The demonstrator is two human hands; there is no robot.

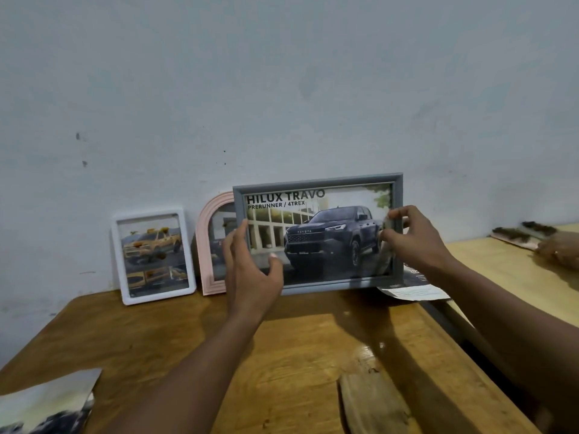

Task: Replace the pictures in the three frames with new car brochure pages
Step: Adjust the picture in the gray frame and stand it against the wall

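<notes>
A grey landscape frame (318,180) with a dark pickup brochure page stands upright at the back of the wooden table, near the wall. My left hand (250,270) grips its lower left edge, thumb on the glass. My right hand (413,239) pinches its right edge. A pink arched frame (213,239) leans on the wall just behind and left of it, partly hidden. Further left stands a white portrait frame (153,256) showing yellow pickups.
Loose brochure pages (413,289) lie behind the grey frame at the right; another page (47,402) lies at the table's near left corner. A wood piece (372,402) rests near the front. On a lighter table to the right lies another person's hand (560,250).
</notes>
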